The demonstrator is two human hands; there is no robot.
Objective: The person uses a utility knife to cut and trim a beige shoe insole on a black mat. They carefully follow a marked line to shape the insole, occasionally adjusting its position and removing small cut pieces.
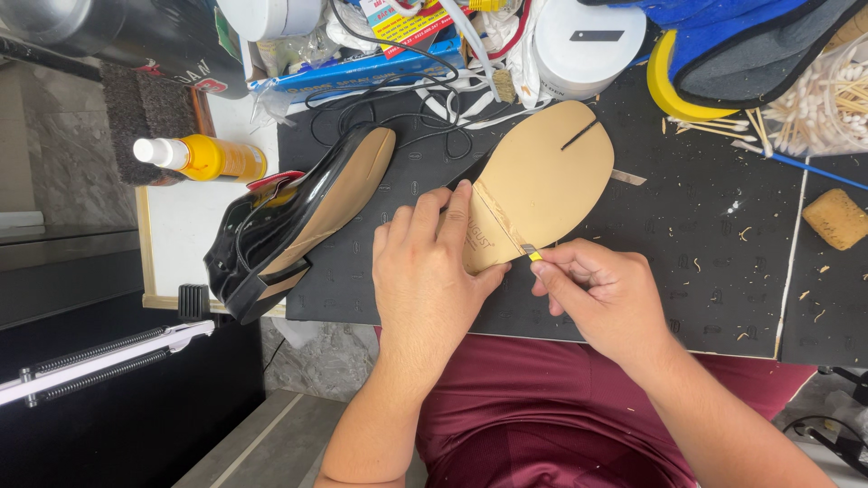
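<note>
The tan insole is pressed flat onto the black mat by the left hand, fingers spread. At its near edge, a small yellow-tipped blade is pinched by the right hand. Left of the insole, a black shoe is laid.

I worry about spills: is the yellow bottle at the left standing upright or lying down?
Lying down. The yellow bottle rests on its side on the white board, white cap pointing left.

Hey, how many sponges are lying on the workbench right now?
2. A tan sponge sits at the right edge of the black mat, and a dark sponge lies at the far left beside the yellow bottle. Clutter along the top may hide others.
</note>
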